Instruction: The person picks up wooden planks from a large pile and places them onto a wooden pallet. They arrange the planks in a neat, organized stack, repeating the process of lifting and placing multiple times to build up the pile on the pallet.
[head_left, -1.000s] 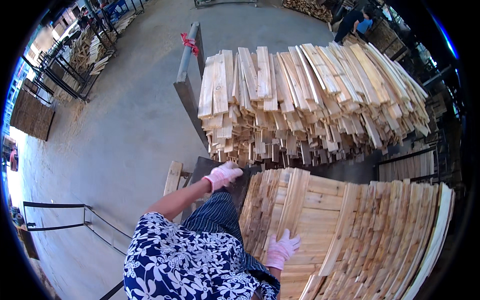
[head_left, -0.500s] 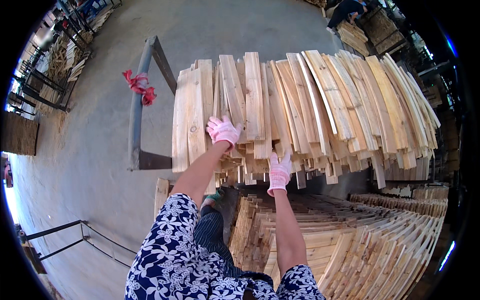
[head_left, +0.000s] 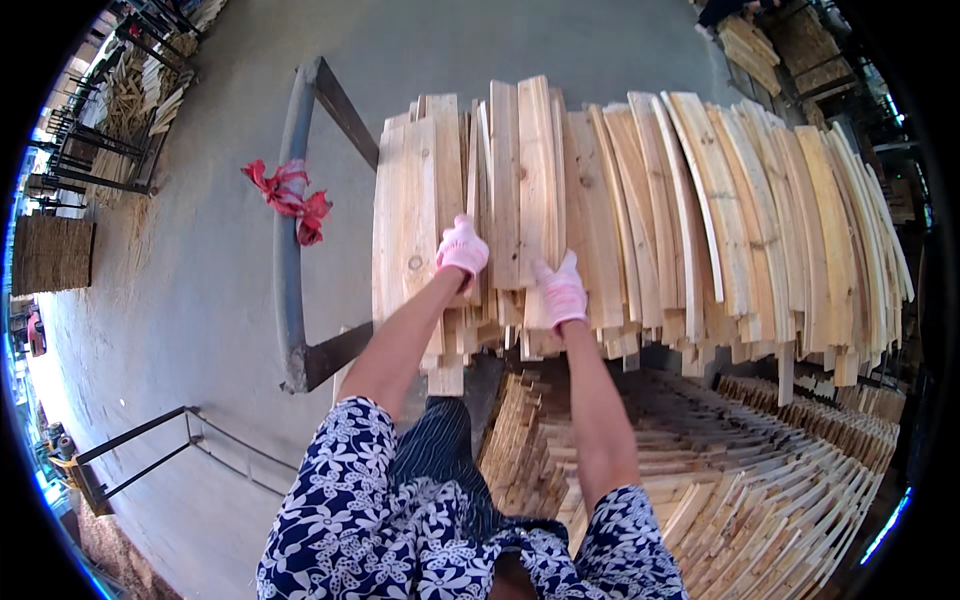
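A broad pile of pale wooden planks point(head_left: 590, 190) lies before me, its boards side by side with their near ends uneven. My left hand point(head_left: 463, 250), in a pink-and-white glove, is on the left part of the pile, fingers drawn together at a narrow plank point(head_left: 472, 165); part of its grip is hidden. My right hand point(head_left: 562, 290), gloved alike, is closed at the near end of a wider knotted plank point(head_left: 538, 170), thumb on top and pointing left. Another plank point(head_left: 504, 190) lies between the two hands.
A grey metal frame point(head_left: 290, 250) with a red cloth point(head_left: 290, 198) tied on stands left of the pile. Stacked boards point(head_left: 740, 520) fill the lower right. A low black rail frame point(head_left: 190, 430) is at lower left. A person point(head_left: 715, 12) is partly visible at far right.
My left hand has gone from spread fingers to fingers drawn together. The right hand has moved up from the plank ends onto the pile. The whole view has shifted slightly.
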